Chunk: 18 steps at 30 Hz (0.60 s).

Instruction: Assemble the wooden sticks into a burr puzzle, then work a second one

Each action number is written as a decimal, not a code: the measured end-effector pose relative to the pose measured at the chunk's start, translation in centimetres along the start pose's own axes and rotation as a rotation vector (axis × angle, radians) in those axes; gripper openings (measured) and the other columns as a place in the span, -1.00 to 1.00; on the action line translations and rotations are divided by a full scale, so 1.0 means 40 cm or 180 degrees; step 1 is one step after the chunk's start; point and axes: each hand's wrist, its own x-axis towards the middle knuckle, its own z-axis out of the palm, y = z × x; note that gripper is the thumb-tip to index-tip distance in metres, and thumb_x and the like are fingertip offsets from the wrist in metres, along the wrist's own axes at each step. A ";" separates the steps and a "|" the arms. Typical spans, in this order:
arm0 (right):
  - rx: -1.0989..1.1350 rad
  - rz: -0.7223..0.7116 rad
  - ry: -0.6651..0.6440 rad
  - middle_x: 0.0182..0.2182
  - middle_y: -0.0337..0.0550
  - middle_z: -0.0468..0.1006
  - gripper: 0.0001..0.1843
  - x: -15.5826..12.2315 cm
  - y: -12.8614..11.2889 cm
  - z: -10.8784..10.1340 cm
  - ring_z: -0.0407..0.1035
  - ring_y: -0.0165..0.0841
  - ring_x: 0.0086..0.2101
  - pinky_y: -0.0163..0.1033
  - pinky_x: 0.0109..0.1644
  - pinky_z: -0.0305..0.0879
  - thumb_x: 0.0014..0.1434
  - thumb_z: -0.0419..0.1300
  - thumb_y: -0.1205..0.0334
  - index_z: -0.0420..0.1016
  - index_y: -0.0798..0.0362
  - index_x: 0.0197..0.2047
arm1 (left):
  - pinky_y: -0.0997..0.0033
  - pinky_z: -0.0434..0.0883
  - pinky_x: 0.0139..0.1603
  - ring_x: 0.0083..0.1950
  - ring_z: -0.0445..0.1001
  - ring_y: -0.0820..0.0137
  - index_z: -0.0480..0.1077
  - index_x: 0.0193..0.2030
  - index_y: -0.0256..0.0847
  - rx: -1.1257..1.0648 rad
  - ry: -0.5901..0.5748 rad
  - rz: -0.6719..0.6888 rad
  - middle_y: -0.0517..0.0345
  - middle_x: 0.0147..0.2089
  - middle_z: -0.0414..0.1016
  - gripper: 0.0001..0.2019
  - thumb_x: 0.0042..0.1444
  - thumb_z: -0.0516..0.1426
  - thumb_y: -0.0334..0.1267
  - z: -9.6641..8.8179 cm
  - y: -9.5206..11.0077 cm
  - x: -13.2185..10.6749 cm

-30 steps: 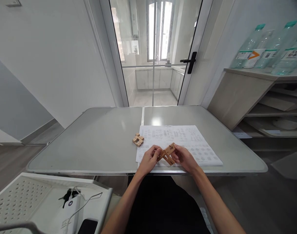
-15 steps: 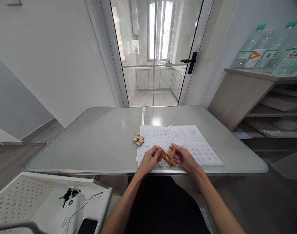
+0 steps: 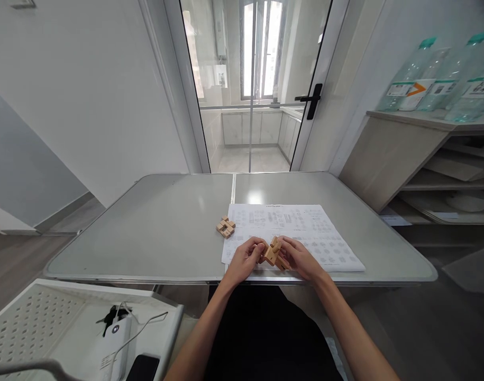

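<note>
Notched wooden puzzle pieces (image 3: 272,254) are held between my two hands, just above the near edge of a printed sheet. My left hand (image 3: 247,258) is closed, thumb and fingers pinching the left end of the pieces. On the other side, my right hand (image 3: 301,256) grips their right end with its fingertips. How the pieces join is partly hidden by the fingers. Beside the sheet's left edge lies a small cluster of interlocked wooden puzzle pieces (image 3: 226,227), touched by neither hand. The printed sheet (image 3: 293,217) carries rows of small diagrams.
The grey table (image 3: 166,227) has a seam down its middle. At lower left, a white tray (image 3: 67,317) holds a power bank (image 3: 117,344) with a cable, keys and a phone (image 3: 143,368). Several plastic bottles (image 3: 404,79) stand on the shelf unit (image 3: 404,153) at right.
The wooden pieces have turned between my hands; the raised one has tipped down and left, so they look more bunched together. My right hand has shifted slightly left.
</note>
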 end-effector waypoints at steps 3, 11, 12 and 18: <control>-0.0093 0.0011 0.0071 -0.40 -0.29 0.44 -0.55 0.001 -0.002 -0.002 0.19 -0.46 -0.50 -0.32 -0.43 0.15 0.18 0.33 -0.24 0.53 0.01 -0.20 | 0.46 0.24 -0.34 -0.39 0.25 0.45 0.43 -0.15 -0.23 -0.0028 0.0012 -0.0017 0.21 -0.39 0.31 -0.55 0.35 0.06 0.17 0.002 0.005 0.000; -0.0265 -0.0161 -0.0015 -0.50 -0.37 0.36 -0.55 -0.004 -0.006 -0.008 -0.01 -0.52 -0.58 -0.33 -0.53 -0.10 0.21 0.35 -0.17 0.56 -0.01 -0.02 | 0.49 0.25 -0.35 -0.39 0.27 0.47 0.45 -0.15 -0.21 -0.0071 0.0062 -0.0043 0.22 -0.36 0.36 -0.59 0.35 0.09 0.14 -0.004 -0.009 0.003; -0.0298 -0.0186 -0.0035 -0.51 -0.37 0.34 -0.55 -0.005 -0.007 -0.008 -0.02 -0.52 -0.58 -0.33 -0.53 -0.10 0.21 0.35 -0.17 0.56 0.00 -0.02 | 0.49 0.26 -0.35 -0.38 0.27 0.47 0.45 -0.15 -0.21 -0.0066 0.0067 -0.0044 0.22 -0.35 0.36 -0.59 0.35 0.08 0.14 -0.006 -0.010 0.003; -0.0355 -0.0244 0.0032 -0.47 -0.32 0.43 -0.56 -0.005 -0.005 -0.002 0.06 -0.51 -0.56 -0.35 -0.52 -0.03 0.20 0.36 -0.15 0.54 0.02 -0.06 | 0.48 0.32 -0.26 -0.30 0.35 0.42 0.45 -0.16 -0.20 0.0047 0.0183 -0.0123 0.19 -0.29 0.42 -0.60 0.34 0.09 0.14 -0.011 -0.008 0.005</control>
